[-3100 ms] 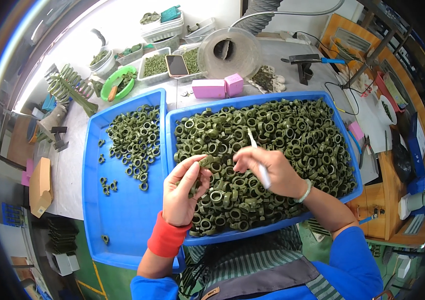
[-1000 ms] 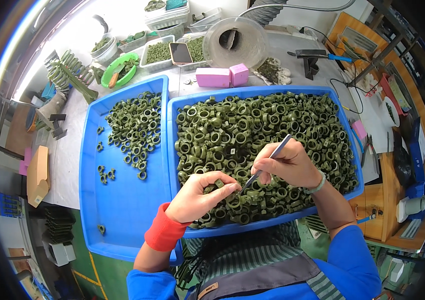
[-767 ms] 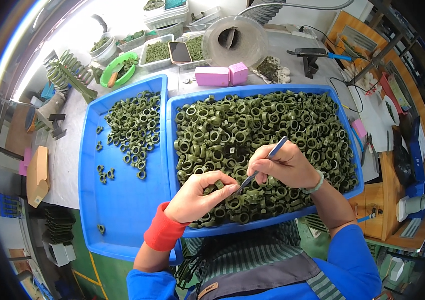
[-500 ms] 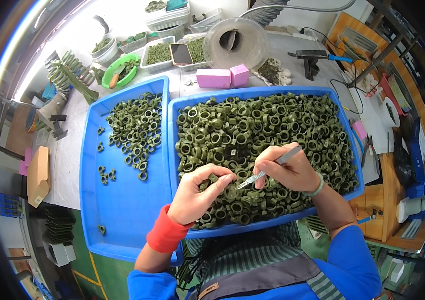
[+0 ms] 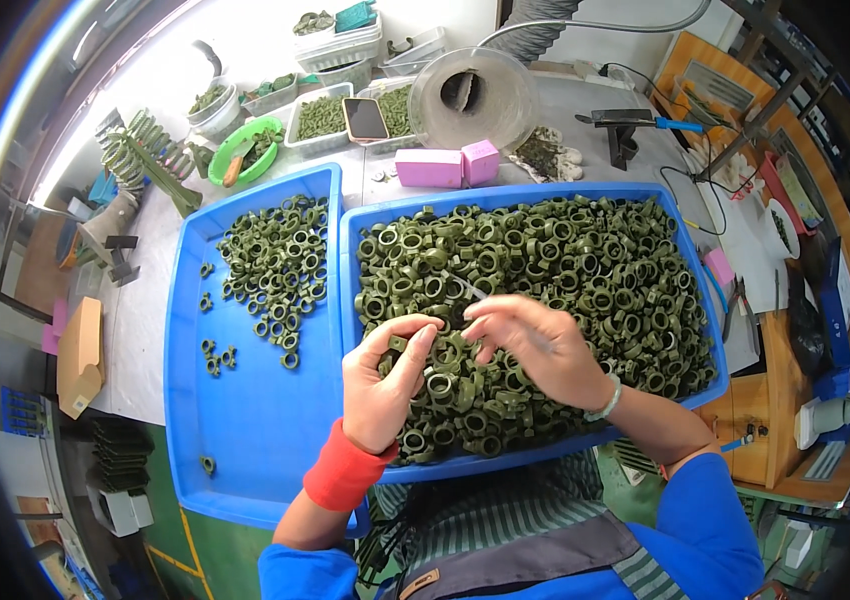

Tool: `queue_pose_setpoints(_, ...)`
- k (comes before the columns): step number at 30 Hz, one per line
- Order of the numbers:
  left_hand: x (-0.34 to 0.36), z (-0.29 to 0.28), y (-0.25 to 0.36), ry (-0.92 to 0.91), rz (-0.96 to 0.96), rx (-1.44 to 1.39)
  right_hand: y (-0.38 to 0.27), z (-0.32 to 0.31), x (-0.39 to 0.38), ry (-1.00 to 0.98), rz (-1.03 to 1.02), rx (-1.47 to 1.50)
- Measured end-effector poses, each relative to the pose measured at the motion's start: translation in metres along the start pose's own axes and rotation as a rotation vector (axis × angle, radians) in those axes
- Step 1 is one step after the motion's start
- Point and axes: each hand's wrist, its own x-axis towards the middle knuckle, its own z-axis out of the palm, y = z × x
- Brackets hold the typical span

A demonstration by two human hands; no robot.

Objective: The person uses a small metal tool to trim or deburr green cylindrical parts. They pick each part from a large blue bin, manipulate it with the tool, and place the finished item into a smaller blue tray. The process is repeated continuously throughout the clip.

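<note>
My left hand [image 5: 381, 375], with a red wristband, is closed with thumb and forefinger pinched on a small dark green ring [image 5: 398, 343], mostly covered by the fingers. My right hand [image 5: 543, 352], a little blurred, keeps a slim silver craft knife [image 5: 472, 289] among its fingers; one end sticks out past the fingertips, and the rest is hidden or smeared. Both hands hover over the near left part of a blue tray [image 5: 535, 192] heaped with green rings [image 5: 585, 270]. To its left a second blue tray [image 5: 245, 430] contains a smaller pile of rings [image 5: 280, 255].
Behind the trays stand pink blocks [image 5: 429, 168], a phone [image 5: 365, 118] propped on tubs of green pieces, a large clear funnel [image 5: 510, 100] and a green bowl [image 5: 263, 160]. A soiled glove [image 5: 567, 162] lies at the back. Pliers [image 5: 740, 300] lie to the right.
My right hand has turned, and the knife now points up and away instead of down toward the left hand. My left hand has shifted slightly left, still pinching the ring.
</note>
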Motion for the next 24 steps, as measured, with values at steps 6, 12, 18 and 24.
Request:
queue_pose_setpoints(6,0.000,0.001,-0.012,0.003,0.229,0.139,0.000,0.006,-0.003,-0.107,0.163,0.118)
queue_pose_setpoints(12,-0.001,0.000,-0.011,0.024,0.217,0.198,-0.002,-0.015,0.008,0.089,-0.077,-0.024)
queue_pose_setpoints(18,0.004,-0.007,-0.012,0.036,0.086,0.062,-0.017,-0.039,0.010,-0.041,-0.107,0.133)
queue_pose_setpoints(24,0.003,-0.007,-0.010,0.037,0.115,0.113,-0.014,-0.037,0.010,-0.041,-0.210,-0.063)
